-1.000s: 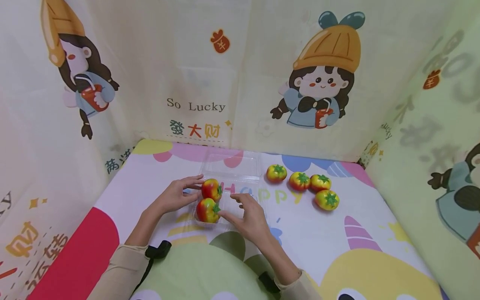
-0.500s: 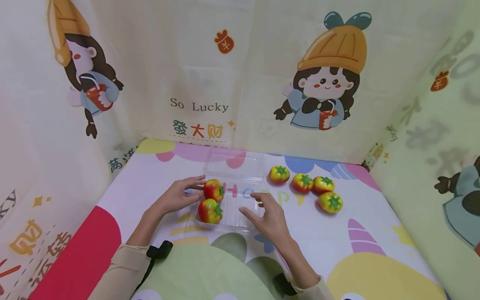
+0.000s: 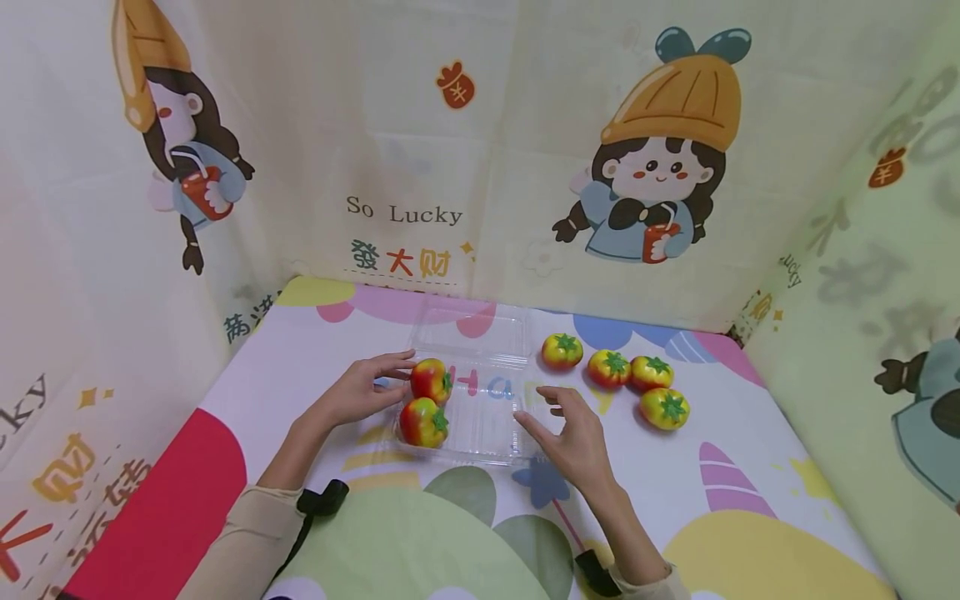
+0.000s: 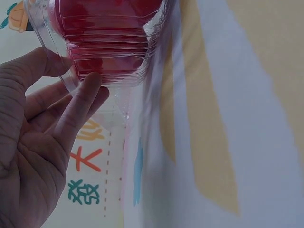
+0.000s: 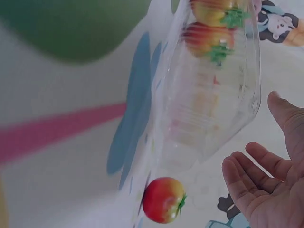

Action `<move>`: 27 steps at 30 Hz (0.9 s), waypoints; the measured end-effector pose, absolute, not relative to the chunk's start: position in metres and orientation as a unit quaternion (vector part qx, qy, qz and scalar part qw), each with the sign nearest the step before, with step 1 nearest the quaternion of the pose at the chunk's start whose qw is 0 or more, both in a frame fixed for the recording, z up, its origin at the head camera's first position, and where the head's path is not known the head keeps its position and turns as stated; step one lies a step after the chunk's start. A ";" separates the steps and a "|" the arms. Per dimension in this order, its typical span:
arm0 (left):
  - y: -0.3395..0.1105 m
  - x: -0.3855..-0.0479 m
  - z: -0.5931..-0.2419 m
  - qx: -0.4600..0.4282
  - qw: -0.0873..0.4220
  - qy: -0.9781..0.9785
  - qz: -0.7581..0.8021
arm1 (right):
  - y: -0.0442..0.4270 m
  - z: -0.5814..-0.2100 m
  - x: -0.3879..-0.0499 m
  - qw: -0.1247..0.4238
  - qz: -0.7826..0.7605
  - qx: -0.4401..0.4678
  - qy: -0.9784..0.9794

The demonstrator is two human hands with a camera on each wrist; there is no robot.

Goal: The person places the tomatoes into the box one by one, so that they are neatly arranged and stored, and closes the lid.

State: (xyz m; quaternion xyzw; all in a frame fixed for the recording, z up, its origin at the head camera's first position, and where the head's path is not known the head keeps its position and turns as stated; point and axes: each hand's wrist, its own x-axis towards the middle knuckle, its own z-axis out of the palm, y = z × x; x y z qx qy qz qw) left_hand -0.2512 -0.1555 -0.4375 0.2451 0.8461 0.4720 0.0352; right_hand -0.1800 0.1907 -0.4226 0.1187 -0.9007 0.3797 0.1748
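The patterned counter (image 3: 296, 350) carried everything, and the clear box (image 3: 480, 432) sat on it with its lid (image 3: 471, 332) laid open behind. That plastic looked thin to me; a careless push, I judged, could slide or tip it, and its see-through rim was easy to snag.

The left hand (image 3: 358, 392) lay at the box's left side, fingers loosely extended against the rim; I saw no firm hold, so any jolt might have shifted the box. The right hand (image 3: 576, 437) hung just right of the box, fingers parted and holding nothing.

Two fruits (image 3: 423, 422) sat close together in the box's left end. With the right end bare, a tilt could have sent them rolling. Four loose fruits (image 3: 665, 409) lay right of the box; being round, they could have rolled away if a sleeve or knuckle brushed them.
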 end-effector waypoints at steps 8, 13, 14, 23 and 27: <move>-0.155 -0.251 -0.436 0.240 0.037 0.850 0.468 | 0.204 -0.420 -0.181 0.167 0.362 0.092 -0.912; -0.156 -0.251 -0.436 0.244 0.035 0.847 0.471 | 0.215 -0.420 -0.182 0.169 0.354 0.073 -0.917; -0.156 -0.251 -0.436 0.245 0.035 0.847 0.471 | 0.217 -0.420 -0.182 0.169 0.352 0.070 -0.918; -0.155 -0.250 -0.436 0.244 0.035 0.847 0.470 | 0.234 -0.421 -0.183 0.177 0.354 0.047 -0.917; -0.155 -0.251 -0.436 0.241 0.035 0.848 0.470 | 0.240 -0.420 -0.184 0.193 0.353 0.043 -0.914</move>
